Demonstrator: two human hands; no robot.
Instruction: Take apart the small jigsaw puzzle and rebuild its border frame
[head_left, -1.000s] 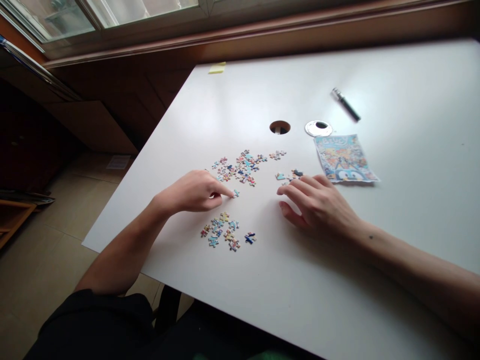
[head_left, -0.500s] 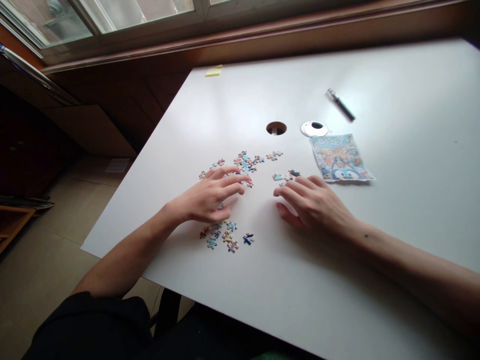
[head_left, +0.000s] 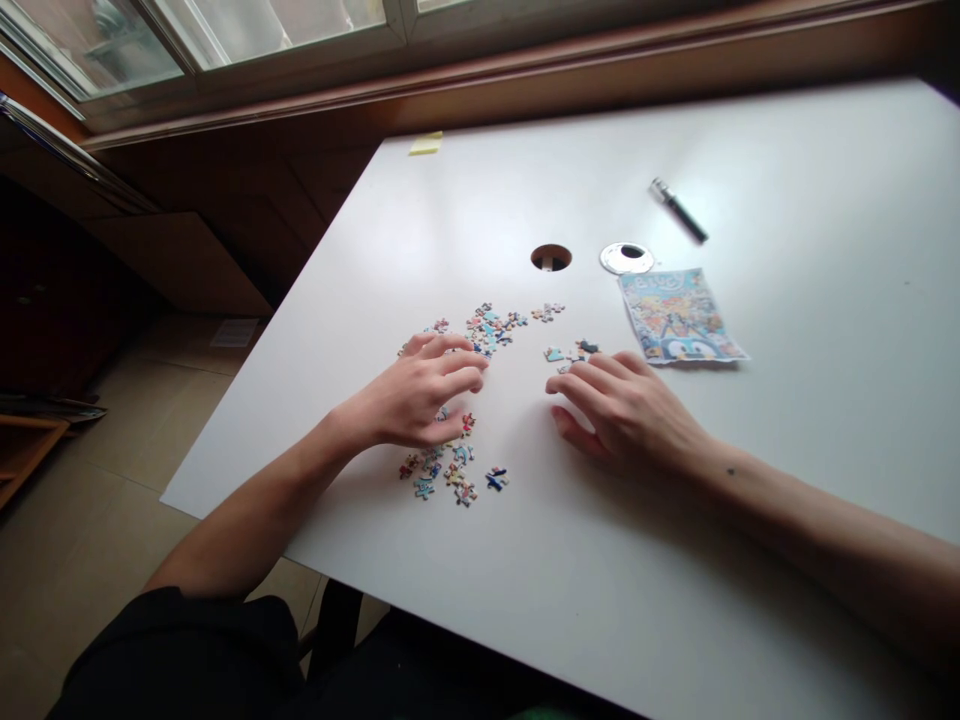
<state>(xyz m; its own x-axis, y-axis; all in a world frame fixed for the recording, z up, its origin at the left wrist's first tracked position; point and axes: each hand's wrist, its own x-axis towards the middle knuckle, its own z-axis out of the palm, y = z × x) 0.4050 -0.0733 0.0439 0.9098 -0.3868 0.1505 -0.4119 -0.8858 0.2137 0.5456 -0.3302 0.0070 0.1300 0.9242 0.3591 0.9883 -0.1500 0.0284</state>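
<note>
Small colourful puzzle pieces lie in groups on a white table (head_left: pixel 615 610). My left hand (head_left: pixel 416 395) rests palm down with fingers spread, between the far pile of pieces (head_left: pixel 491 325) and the near cluster of pieces (head_left: pixel 450 475); its fingertips touch pieces at the far pile's edge. A red piece (head_left: pixel 468 423) lies just beside its thumb. My right hand (head_left: pixel 626 410) lies flat and relaxed on the table, fingertips next to a few loose pieces (head_left: pixel 574 352). Neither hand grips anything I can see.
A printed puzzle picture sheet (head_left: pixel 679 318) lies to the right of the pieces. Behind it are a round cable hole (head_left: pixel 551 257), its silver cover (head_left: pixel 627 258) and a black pen (head_left: pixel 679 210). A yellow sticky note (head_left: pixel 425 143) sits at the far left corner.
My left hand went from pointing at a single piece with one finger to lying spread over the pieces, shifted slightly right and forward. My right hand stayed in place.
</note>
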